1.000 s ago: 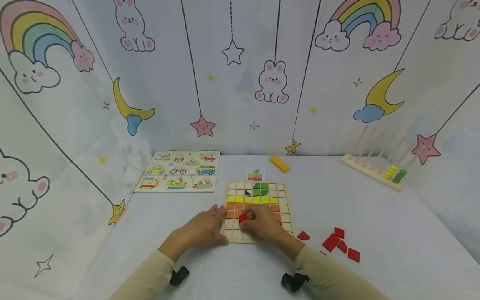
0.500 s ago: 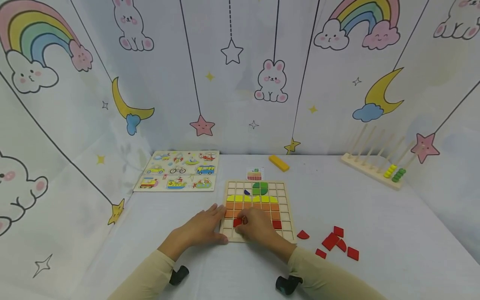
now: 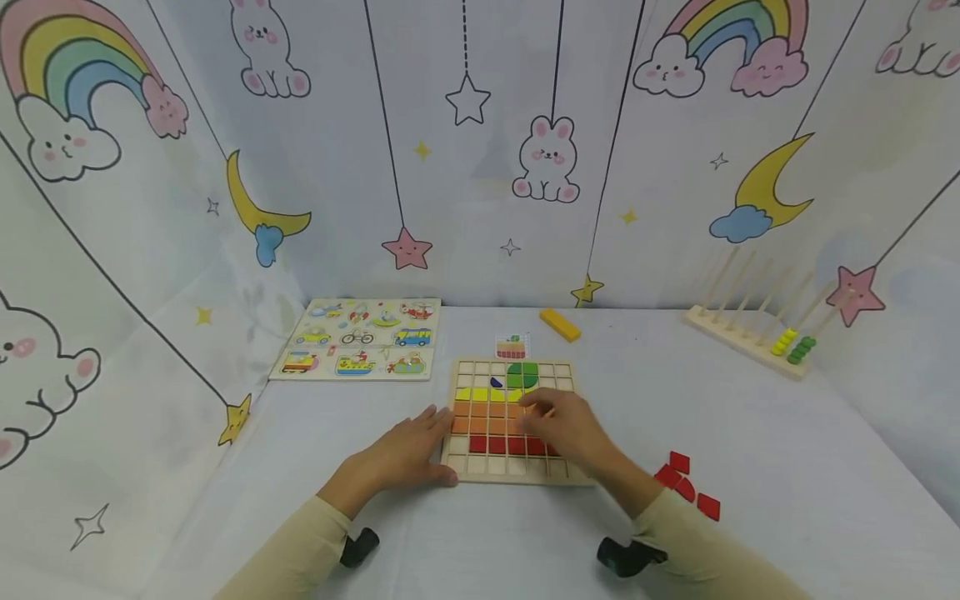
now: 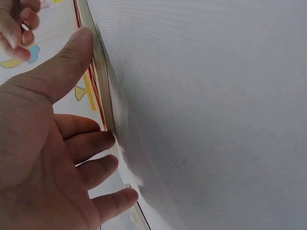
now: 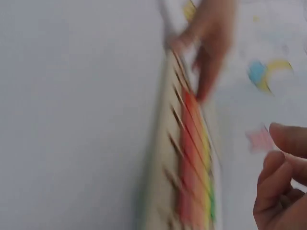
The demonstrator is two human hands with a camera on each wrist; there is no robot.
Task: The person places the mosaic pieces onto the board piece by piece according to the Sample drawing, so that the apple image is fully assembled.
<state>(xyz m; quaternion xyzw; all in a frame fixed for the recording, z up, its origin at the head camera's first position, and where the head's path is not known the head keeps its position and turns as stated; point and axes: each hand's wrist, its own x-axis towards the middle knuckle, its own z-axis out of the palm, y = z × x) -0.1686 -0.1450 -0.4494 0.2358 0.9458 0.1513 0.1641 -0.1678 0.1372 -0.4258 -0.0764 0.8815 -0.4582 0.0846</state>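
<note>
A wooden grid board (image 3: pixel 476 467) lies on the white cloth, with coloured tiles in its cells. Its red row (image 3: pixel 498 445) sits below orange and yellow rows; green pieces (image 3: pixel 522 375) and a small blue one (image 3: pixel 496 382) are near the top. My left hand (image 3: pixel 405 454) rests at the board's left edge, thumb and fingers extended against its side (image 4: pixel 103 81) in the left wrist view. Over the board's right half hovers my right hand (image 3: pixel 570 427), covering some cells. The right wrist view shows its fingers (image 5: pixel 273 184) loosely bent, with nothing visible between them.
Several loose red pieces (image 3: pixel 666 476) lie right of the board. A small picture card (image 3: pixel 512 347) and a yellow block (image 3: pixel 560 325) are behind it. At back left is a vehicle puzzle board (image 3: pixel 356 339); at back right, a peg stand (image 3: pixel 746 343) with yellow and green beads.
My right hand has let go of a red square, now in the red row's left part, and has lifted away to the right. The left hand has stayed in place.
</note>
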